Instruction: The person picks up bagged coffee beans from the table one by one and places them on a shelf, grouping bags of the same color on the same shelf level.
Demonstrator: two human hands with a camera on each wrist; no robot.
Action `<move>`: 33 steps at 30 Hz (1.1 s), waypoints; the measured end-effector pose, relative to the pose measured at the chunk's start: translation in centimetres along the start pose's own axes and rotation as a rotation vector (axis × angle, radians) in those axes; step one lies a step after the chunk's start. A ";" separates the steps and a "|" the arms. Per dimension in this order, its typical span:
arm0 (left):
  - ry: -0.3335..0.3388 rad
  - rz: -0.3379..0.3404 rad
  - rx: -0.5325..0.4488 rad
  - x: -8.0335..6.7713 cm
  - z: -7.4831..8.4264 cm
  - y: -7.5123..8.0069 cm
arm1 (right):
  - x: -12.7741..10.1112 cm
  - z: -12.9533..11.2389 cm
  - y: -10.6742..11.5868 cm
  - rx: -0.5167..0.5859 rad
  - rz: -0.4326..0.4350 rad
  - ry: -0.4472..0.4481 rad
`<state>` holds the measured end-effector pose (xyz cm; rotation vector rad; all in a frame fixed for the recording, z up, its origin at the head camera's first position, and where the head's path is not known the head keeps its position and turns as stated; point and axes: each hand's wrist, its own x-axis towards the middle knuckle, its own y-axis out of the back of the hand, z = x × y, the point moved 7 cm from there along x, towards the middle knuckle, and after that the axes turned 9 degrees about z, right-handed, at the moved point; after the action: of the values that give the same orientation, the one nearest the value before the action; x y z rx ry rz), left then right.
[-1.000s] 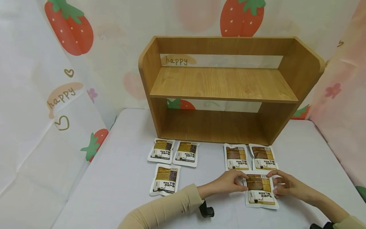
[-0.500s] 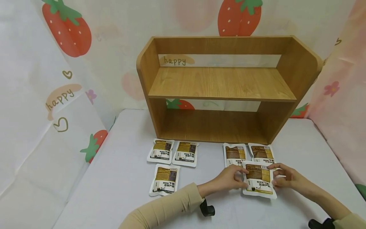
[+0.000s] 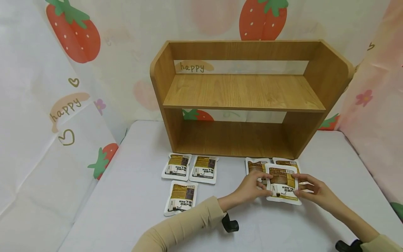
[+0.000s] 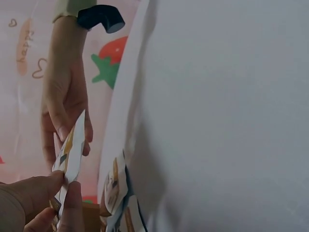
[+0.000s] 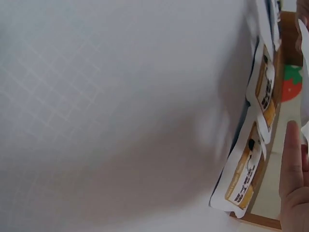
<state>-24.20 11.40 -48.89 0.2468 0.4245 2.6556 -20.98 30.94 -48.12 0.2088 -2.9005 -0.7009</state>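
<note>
A white-edged pouch (image 3: 283, 183) with a brown and gold label is held up off the table between both hands. My left hand (image 3: 253, 185) pinches its left edge between thumb and fingers, and my right hand (image 3: 316, 190) pinches the right edge. In the left wrist view the pouch (image 4: 73, 150) shows nearly edge-on, above the table surface. Behind it, two matching pouches lie on the table: a left one (image 3: 253, 164) and a right one (image 3: 286, 162), both partly covered in the head view. The right wrist view shows only part of the right hand (image 5: 293, 179).
A two-tier wooden shelf (image 3: 245, 91) stands at the back of the white table (image 3: 126, 210). Three more pouches lie before its left end: two side by side (image 3: 204, 169) and one nearer (image 3: 181, 197). Strawberry-printed sheets surround the table.
Both hands have raised the nearest right pouch from the table and carried it forward, toward the shelf. It now overlaps the two pouches behind it. The left group has stayed put.
</note>
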 end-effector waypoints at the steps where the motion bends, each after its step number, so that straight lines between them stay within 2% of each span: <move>1: 0.003 0.004 -0.001 0.1 0.1 0.1 | 0.0 -0.1 0.0 -0.007 0.001 0.001; 6: 0.019 0.023 -0.005 0.6 0.3 0.5 | 0.3 -0.3 -0.2 -0.021 0.009 -0.026; 16: -0.056 0.055 0.076 1.7 1.6 1.6 | 1.6 -2.0 0.2 -0.075 0.070 0.093; 24: -0.093 0.055 0.083 2.4 2.5 2.4 | 2.4 -3.1 0.7 -0.144 0.103 0.125; 33: -0.124 0.087 0.078 3.1 4.3 3.6 | 3.3 -4.8 1.8 -0.214 0.158 0.143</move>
<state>-27.35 10.81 -43.35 0.4612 0.4874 2.6923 -23.52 29.82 -42.68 0.0047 -2.6473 -0.9182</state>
